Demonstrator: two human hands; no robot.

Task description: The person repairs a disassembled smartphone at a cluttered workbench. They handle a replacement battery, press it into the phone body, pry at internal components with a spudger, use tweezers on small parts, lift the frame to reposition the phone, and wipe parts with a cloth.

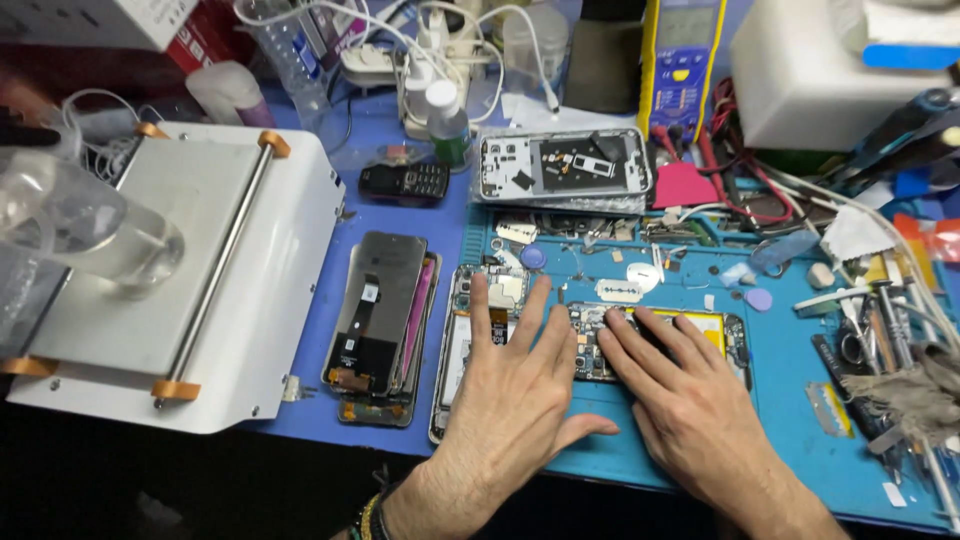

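two opened smartphones lie on a blue repair mat: one upright phone chassis [470, 340] showing its battery, one sideways phone [660, 340] exposing circuit board and yellow-labelled battery.

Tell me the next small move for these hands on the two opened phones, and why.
Probably lift the right hand off the opened phone with the yellow battery: both palms lie flat, the left hand on the other opened phone, hiding the boards, and neither holds a tool.

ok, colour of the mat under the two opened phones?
Blue work mat, clearest in the head view; both opened phones lie on it.
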